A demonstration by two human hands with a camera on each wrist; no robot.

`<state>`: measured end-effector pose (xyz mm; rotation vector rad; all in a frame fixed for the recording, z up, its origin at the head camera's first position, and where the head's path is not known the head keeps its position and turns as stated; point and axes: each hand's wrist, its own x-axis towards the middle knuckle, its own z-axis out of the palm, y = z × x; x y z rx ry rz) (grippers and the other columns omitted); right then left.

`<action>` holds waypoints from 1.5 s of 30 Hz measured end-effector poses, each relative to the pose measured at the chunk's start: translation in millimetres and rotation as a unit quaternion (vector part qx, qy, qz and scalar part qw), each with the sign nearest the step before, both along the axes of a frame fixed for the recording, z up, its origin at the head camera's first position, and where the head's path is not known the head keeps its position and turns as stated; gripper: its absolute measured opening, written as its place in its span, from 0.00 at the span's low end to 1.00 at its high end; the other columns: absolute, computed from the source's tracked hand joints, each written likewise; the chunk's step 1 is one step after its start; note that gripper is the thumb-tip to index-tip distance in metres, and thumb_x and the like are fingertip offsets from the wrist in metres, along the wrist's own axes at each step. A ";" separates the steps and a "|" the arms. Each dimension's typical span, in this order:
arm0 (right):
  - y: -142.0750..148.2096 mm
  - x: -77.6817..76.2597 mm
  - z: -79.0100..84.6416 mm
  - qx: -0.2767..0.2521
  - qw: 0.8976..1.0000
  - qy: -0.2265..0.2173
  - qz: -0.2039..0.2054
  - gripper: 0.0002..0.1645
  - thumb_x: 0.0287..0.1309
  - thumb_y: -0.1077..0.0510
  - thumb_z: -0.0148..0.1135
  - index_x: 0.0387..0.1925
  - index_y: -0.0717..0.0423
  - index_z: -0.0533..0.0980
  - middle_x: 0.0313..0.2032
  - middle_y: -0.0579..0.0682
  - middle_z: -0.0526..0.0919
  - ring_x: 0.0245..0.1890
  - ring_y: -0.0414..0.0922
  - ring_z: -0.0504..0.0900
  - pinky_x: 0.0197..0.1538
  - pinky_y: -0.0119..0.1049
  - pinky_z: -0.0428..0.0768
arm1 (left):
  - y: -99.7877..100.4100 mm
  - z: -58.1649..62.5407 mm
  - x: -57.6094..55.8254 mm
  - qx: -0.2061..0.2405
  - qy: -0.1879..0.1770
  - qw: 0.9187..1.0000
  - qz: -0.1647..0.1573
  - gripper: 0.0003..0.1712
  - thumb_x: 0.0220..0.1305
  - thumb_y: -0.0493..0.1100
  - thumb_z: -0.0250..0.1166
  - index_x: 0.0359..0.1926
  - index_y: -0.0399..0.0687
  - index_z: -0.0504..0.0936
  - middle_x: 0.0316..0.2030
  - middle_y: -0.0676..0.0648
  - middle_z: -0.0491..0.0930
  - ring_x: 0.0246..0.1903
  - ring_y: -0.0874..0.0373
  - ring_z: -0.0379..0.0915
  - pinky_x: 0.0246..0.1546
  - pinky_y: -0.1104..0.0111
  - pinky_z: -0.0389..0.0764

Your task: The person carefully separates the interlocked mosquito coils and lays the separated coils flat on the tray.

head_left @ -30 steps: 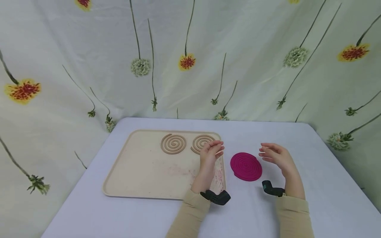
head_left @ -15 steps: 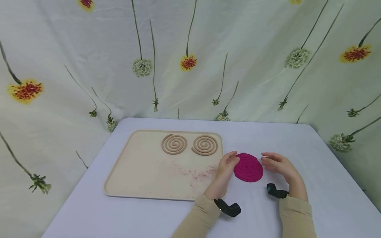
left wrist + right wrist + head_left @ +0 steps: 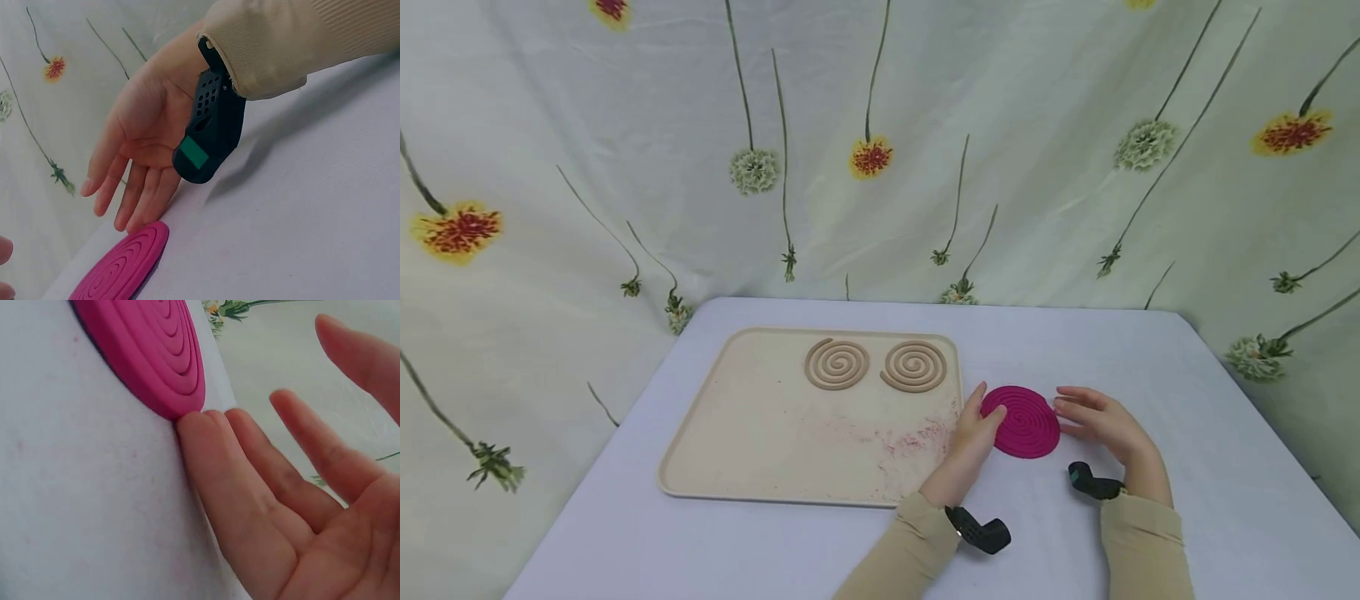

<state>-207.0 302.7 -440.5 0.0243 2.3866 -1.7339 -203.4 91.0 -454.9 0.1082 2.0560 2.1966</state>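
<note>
A flat magenta spiral coil [image 3: 1024, 423], clay-like in look, lies on the white table between both hands. My left hand [image 3: 972, 437] is at its left edge, fingers straight; in the left wrist view the fingertips [image 3: 134, 225] meet the rim of the coil [image 3: 122, 265]. From the other side my right hand [image 3: 1108, 429] comes to the right edge, and in the right wrist view its lower fingertips [image 3: 194, 422] touch the coil's rim [image 3: 181, 403]. Thumb and upper fingers of that hand stand apart from it. Neither hand grips the coil.
To the left lies a beige tray [image 3: 737, 433] with a raised rim and pinkish smears. Two tan spiral coils, a left one [image 3: 837, 364] and a right one [image 3: 914, 367], lie along its far side. A flowered cloth [image 3: 1037, 167] hangs behind the table.
My left hand has moved from over the tray's right end down to the magenta coil's left edge. My right hand has lowered slightly to the right edge.
</note>
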 end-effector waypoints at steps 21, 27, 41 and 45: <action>-12.0 -8.2 -1.6 -0.104 0.991 -0.046 -0.073 0.38 0.54 0.63 0.66 0.61 0.76 0.61 0.38 0.41 0.81 0.34 0.31 0.80 0.40 0.26 0.81 | 2.7 -3.0 -1.8 0.009 -0.010 1.000 0.016 0.27 0.67 0.36 0.54 0.65 0.31 0.63 0.64 0.34 0.62 0.65 0.40 0.54 0.66 0.55 0.57; -6.9 -6.1 1.9 -0.181 0.980 -0.049 -0.067 0.37 0.55 0.64 0.65 0.63 0.71 0.60 0.35 0.38 0.82 0.35 0.35 0.82 0.39 0.29 0.82 | 3.9 -1.3 -3.3 0.024 -0.018 0.998 0.055 0.24 0.64 0.34 0.56 0.61 0.33 0.69 0.59 0.33 0.67 0.61 0.40 0.60 0.62 0.56 0.64; -15.7 -3.3 28.9 -0.324 0.944 0.016 -0.067 0.17 0.59 0.71 0.57 0.37 0.44 0.80 0.37 0.42 0.83 0.36 0.36 0.82 0.40 0.27 0.81 | -25.3 26.3 -14.1 0.154 0.006 0.988 -0.015 0.29 0.58 0.29 0.63 0.60 0.42 0.68 0.49 0.33 0.78 0.38 0.57 0.80 0.40 0.66 0.82; -27.7 -1.5 40.4 -0.317 0.945 0.038 -0.070 0.15 0.58 0.70 0.58 0.38 0.47 0.80 0.37 0.43 0.83 0.36 0.37 0.82 0.41 0.28 0.81 | -41.4 37.3 -16.1 0.127 0.047 0.989 -0.061 0.25 0.57 0.27 0.63 0.57 0.38 0.72 0.43 0.35 0.81 0.32 0.62 0.80 0.35 0.67 0.83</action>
